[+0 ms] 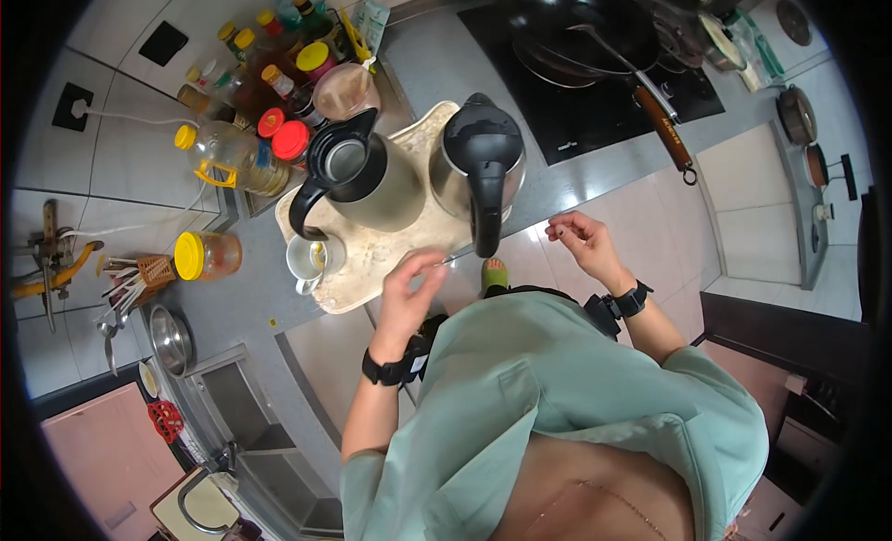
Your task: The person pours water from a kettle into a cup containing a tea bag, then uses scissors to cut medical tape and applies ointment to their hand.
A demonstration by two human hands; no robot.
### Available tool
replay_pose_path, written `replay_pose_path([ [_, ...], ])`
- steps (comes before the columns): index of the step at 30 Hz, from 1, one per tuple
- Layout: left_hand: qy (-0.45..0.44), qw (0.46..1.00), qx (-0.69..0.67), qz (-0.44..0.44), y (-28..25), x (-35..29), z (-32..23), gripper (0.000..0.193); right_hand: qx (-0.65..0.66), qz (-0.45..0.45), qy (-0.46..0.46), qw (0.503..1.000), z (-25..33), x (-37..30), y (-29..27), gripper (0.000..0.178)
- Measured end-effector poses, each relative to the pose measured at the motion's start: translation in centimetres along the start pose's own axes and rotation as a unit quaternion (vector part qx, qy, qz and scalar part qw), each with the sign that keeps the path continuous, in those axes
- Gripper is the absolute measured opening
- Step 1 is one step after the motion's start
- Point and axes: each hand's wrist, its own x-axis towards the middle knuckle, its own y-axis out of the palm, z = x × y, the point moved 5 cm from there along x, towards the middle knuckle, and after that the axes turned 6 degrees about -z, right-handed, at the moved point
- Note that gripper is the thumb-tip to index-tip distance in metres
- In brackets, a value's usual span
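Near the kettle point(476, 137), the left hand point(413, 290) pinches a thin thing point(450, 260).
It is by the edge of the tray point(381, 253) and looks light, stiff and easy to drop, so one end seems best to hold. The right hand point(585, 241) has bent fingers; whether they pinch anything, one cannot tell. Open room lies between the hands, but the black handle point(487, 211) is close.

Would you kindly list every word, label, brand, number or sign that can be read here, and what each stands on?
Brown handle: small lettering, not clear enough to quote.
Black cooktop: one tiny pale mark, unreadable.
Pale green packet: print too blurred to read.
Bottles: no readable labels.
Grey jug and kettle: no text visible.
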Motion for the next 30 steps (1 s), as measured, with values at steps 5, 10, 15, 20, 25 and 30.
replay_pose_path([
  [5, 0.022, 0.995, -0.047, 0.08, 7.0, 2.5, -1.6, 0.039, -0.058, 0.002, 0.007, 0.998, -0.2, -1.0, -3.9, 0.019],
  [10, 0.002, 0.991, -0.112, -0.078, 9.5, 3.1, -0.9, 0.022, -0.059, -0.026, 0.03, 0.997, -1.5, -1.9, -6.9, 0.018],
  [15, 0.034, 0.973, -0.096, -0.208, 9.1, 3.5, -0.2, 0.02, -0.117, -0.024, 0.004, 0.993, -1.3, -2.3, -8.3, 0.016],
  [20, 0.078, 0.951, -0.096, -0.282, 8.4, 3.3, 0.2, 0.018, -0.129, -0.023, -0.008, 0.991, -1.9, -2.8, -9.5, 0.014],
  [25, 0.103, 0.947, -0.142, -0.269, 7.7, 3.4, 0.2, 0.016, -0.189, -0.005, 0.01, 0.982, -0.3, -3.5, -10.1, 0.013],
  [30, 0.096, 0.947, -0.14, -0.273, 6.0, 1.7, -1.4, 0.016, -0.219, 0.029, 0.029, 0.975, 0.9, -3.7, -9.3, 0.012],
])
